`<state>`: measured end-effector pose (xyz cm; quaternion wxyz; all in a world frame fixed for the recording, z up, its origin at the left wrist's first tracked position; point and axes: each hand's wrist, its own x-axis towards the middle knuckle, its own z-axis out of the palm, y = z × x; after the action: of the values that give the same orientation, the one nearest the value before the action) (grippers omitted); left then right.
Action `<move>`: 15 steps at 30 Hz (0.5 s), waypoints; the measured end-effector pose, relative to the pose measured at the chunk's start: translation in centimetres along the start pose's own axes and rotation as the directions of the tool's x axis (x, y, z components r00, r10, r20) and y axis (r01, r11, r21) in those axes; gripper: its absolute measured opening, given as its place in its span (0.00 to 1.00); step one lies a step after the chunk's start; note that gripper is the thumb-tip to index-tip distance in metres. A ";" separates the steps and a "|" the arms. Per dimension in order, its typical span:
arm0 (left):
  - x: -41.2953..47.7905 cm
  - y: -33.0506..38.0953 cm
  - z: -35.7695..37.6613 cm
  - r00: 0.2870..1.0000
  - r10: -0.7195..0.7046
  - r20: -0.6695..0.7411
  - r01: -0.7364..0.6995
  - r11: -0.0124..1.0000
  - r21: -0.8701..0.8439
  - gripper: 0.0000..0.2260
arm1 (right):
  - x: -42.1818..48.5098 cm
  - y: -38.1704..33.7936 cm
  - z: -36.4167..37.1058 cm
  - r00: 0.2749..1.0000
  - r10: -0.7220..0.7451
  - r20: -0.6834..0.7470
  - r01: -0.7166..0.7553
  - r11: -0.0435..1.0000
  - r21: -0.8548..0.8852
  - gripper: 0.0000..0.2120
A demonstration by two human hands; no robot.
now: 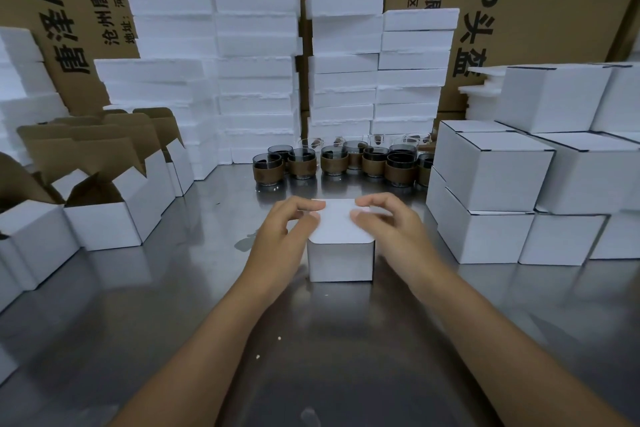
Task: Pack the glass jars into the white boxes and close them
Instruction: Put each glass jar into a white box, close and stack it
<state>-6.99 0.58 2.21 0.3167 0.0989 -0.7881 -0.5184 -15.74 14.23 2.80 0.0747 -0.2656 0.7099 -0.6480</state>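
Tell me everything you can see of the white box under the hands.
The white box is cube-like cardboard with a rounded-corner lid lying flat, so it looks closed; contents hidden. It stands upright on the steel table, centre front. The left hand and right hand hold its top with curled fingers, one each side.

Soft, even light, fairly bright. My steel surface (166,305) gives dull glare and smeared reflections. Edges bow from the wide lens.
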 end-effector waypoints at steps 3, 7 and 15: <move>0.0 0.1 -0.1 0.999 0.027 0.017 -0.027 1.000 0.001 0.12 | 0.0 0.3 0.0 0.992 -0.129 -0.003 0.128 0.988 -0.089 0.02; -0.1 0.3 -0.6 0.993 0.029 0.113 -0.025 0.999 -0.041 0.06 | -0.1 0.2 -0.6 0.986 -0.143 0.085 0.152 0.982 -0.109 0.07; -0.2 0.1 -1.2 0.986 0.040 0.164 -0.042 0.999 0.011 0.19 | -0.5 0.2 -0.5 0.965 -0.210 0.157 0.238 0.952 -0.191 0.21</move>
<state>-6.13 -0.16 2.51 0.2609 0.0419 -0.8171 -0.5125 -15.61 14.90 2.54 0.0202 -0.3940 0.7324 -0.5549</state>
